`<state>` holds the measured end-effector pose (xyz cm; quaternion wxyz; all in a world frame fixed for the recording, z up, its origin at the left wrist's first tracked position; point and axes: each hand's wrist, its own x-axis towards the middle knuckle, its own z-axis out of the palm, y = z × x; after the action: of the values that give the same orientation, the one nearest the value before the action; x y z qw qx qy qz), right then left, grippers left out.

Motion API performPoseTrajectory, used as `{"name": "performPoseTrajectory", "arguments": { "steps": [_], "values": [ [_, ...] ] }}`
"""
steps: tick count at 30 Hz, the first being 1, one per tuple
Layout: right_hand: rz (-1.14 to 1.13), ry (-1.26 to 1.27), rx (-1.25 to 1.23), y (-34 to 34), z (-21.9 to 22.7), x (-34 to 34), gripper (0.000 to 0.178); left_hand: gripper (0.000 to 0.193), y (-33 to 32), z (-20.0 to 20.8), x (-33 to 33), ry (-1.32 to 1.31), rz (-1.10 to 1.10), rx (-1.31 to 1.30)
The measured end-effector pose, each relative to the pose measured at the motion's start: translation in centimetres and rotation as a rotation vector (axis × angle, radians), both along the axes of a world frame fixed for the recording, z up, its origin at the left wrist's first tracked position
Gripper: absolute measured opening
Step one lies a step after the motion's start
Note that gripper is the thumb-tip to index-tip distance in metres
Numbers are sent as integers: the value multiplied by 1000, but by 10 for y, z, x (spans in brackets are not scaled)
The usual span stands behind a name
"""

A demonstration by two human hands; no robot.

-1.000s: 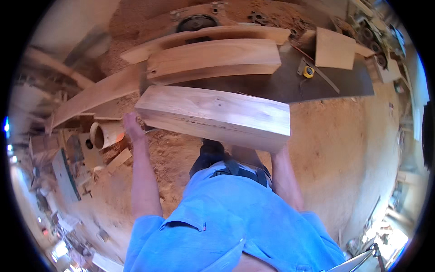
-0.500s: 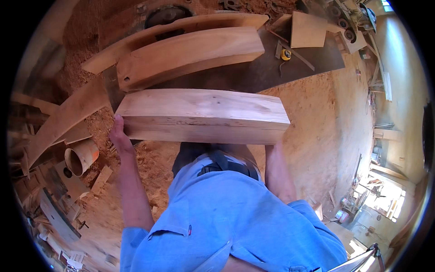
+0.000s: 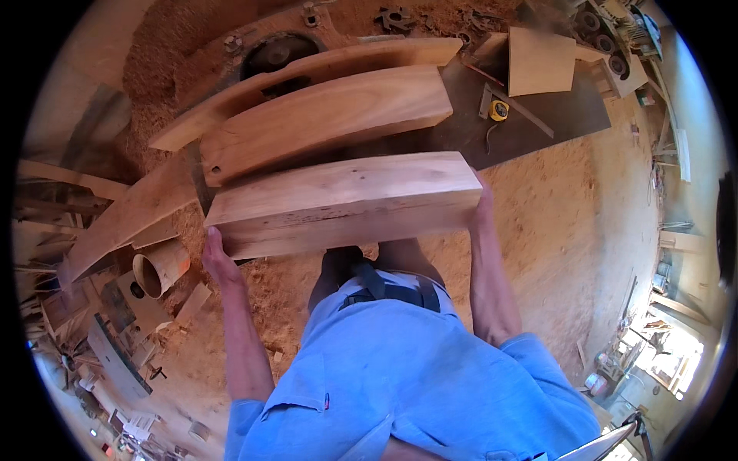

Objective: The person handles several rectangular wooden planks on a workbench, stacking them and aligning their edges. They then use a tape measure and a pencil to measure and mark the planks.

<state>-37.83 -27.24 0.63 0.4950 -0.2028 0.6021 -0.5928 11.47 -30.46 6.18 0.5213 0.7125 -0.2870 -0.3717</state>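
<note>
A thick, pale wooden block (image 3: 346, 201) spans between my two hands in front of my waist, tilted with its right end a little farther away. My left hand (image 3: 218, 257) grips its left end, the thumb up along the end face. At the other end, my right hand (image 3: 482, 209) holds the right end face; most of its fingers are hidden behind the wood. Just beyond the block lies a curved wooden piece (image 3: 330, 115) with a small hole near its left end. Behind that rests a thinner curved board (image 3: 307, 83).
A dark metal table (image 3: 530, 131) bears a yellow tape measure (image 3: 499, 111), a metal square (image 3: 530, 119) and a flat wooden panel (image 3: 541, 61). To the left are a long curved plank (image 3: 134, 211) and an orange pipe-like tube (image 3: 161, 269). Sawdust (image 3: 165, 69) covers the far left.
The block's right end has swung away from me and its left end has come slightly nearer. My right hand has risen from below the block to its right end.
</note>
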Motion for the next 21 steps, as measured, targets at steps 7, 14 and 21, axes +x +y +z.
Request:
{"name": "performPoseTrajectory", "arguments": {
  "steps": [7,14,21],
  "values": [
    [60,6,12,-30,4,-10,41,42,9,-8,-11,-44,53,-23],
    [5,68,93,-40,18,-7,40,42,0,-20,1,-223,-20,39],
    [-5,88,87,-47,20,-6,45,47,-5,-15,-1,-428,-60,120]
  ]
}}
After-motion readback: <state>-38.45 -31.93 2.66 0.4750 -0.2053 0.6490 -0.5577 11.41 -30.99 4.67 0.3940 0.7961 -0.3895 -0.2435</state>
